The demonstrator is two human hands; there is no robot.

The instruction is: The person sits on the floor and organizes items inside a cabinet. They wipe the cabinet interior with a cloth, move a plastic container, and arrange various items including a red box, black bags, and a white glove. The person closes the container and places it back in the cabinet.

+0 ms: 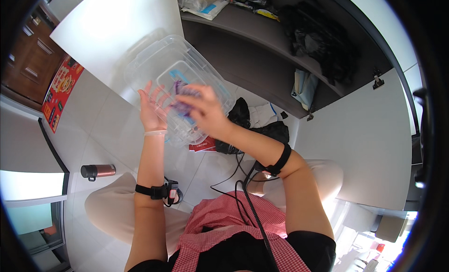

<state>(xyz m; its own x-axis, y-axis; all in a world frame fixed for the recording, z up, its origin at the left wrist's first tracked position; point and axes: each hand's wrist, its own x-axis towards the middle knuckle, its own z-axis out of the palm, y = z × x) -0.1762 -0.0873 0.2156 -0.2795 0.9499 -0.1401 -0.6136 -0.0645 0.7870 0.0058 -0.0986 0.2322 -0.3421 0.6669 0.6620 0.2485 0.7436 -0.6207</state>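
A clear plastic storage box point(147, 61) is tilted in front of me, its side against the white cabinet door. My left hand point(153, 110) supports the box from its left side, palm up, and some fingers show through the plastic. My right hand point(208, 109) is blurred and grips a purple cloth-like item point(180, 109) at the box, its exact kind unclear. Light blue parts point(178, 75) show through the plastic by the purple item.
The open cabinet's upper shelf point(245, 33) holds plastic packages and black bags; a pale blue folded item point(304, 87) sits lower. On the tiled floor lie black plastic bags point(275, 131), white cloth point(261, 115), a red packet point(204, 145) and a flask point(100, 170). Cables point(242, 180) hang before me.
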